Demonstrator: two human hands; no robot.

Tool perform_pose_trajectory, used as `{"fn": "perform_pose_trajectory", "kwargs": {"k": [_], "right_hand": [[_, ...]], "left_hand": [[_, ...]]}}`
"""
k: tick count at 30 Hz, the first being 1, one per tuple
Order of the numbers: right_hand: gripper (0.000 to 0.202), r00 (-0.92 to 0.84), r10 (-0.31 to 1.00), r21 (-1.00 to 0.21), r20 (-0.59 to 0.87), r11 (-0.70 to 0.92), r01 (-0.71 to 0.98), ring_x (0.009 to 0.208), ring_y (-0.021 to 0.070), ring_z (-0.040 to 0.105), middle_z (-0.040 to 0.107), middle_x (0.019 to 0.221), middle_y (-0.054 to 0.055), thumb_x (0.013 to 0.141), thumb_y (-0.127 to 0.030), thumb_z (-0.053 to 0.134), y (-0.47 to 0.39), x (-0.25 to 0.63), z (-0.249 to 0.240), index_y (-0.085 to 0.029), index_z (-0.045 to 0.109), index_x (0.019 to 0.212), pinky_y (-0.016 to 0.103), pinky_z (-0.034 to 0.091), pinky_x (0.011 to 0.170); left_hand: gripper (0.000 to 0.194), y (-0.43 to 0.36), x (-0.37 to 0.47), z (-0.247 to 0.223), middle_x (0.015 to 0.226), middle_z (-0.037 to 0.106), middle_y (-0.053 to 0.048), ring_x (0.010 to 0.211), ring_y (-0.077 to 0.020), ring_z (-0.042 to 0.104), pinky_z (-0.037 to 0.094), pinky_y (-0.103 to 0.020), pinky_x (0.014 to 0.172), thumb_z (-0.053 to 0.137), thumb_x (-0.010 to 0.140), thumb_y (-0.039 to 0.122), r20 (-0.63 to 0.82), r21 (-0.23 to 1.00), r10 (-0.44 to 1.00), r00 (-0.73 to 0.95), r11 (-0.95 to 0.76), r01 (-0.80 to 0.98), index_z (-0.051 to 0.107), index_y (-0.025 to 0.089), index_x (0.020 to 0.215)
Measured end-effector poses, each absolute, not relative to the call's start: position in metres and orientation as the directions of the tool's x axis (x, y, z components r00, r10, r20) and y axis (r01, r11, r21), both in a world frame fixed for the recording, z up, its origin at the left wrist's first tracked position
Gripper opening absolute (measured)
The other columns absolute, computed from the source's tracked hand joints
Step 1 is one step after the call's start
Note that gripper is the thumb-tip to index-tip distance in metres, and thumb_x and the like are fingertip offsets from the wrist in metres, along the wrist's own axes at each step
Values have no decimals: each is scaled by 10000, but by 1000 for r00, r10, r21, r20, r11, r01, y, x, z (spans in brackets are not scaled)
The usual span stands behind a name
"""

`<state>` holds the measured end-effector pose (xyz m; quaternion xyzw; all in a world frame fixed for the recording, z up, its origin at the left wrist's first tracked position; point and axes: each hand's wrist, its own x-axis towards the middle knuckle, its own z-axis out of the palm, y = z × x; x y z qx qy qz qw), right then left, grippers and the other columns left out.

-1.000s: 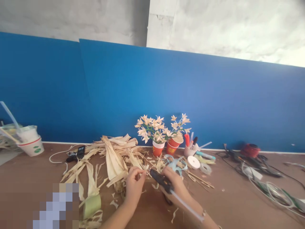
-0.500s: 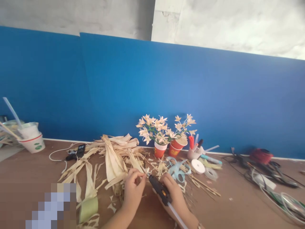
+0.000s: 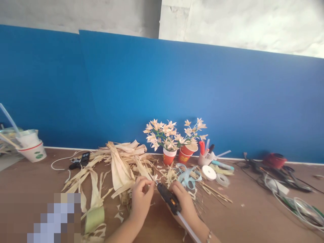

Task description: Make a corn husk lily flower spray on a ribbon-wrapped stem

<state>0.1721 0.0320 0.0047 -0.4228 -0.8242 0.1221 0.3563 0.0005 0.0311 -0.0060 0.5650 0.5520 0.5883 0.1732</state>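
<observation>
In the middle of the table, my right hand (image 3: 184, 199) is wrapped around a black glue gun (image 3: 168, 197) with a long clear glue stick (image 3: 188, 227) sticking out of its back end. The gun's nozzle points up and left, close to my left fingertips. My left hand (image 3: 142, 195) is closed in a pinch on a small pale husk flower (image 3: 155, 178), which shows just beyond the thumb and finger. Whether the nozzle touches the flower I cannot tell. Behind both hands lies a heap of dried corn husks (image 3: 120, 168).
Finished husk flowers (image 3: 167, 133) stand in a red paper cup (image 3: 169, 157), beside another red cup (image 3: 186, 153). To their right lie blue ribbon (image 3: 188, 177), a white roll (image 3: 209, 172) and tangled cables (image 3: 283, 189). A green ribbon roll (image 3: 95, 219) sits front left, a white cup (image 3: 34, 152) far left.
The whole view has shifted slightly, so the table things sit a little further left and up. Both hands keep nearly the same pose, glue gun beside the left fingertips.
</observation>
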Motion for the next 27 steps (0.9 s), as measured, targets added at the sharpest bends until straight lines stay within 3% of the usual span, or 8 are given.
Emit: {"fn": "perform_pose_trajectory", "kwargs": {"k": [8, 27], "right_hand": [[167, -389, 798, -524, 461, 598, 607, 683, 155, 514, 506, 837, 31, 657, -93, 514, 32, 173, 1, -207, 441, 754, 234, 399, 609], [74, -357, 826, -511, 436, 554, 657, 689, 148, 535, 527, 887, 46, 734, -128, 504, 33, 172, 2, -199, 484, 737, 231, 416, 621]], "left_hand": [[208, 28, 2, -3, 714, 542, -21, 633, -158, 519, 415, -253, 574, 545, 803, 319, 471, 844, 839, -273, -337, 418, 625, 193, 659], [167, 26, 3, -2, 728, 543, -18, 673, -164, 545, 426, -258, 607, 541, 793, 259, 478, 841, 838, -265, -349, 413, 610, 192, 657]]}}
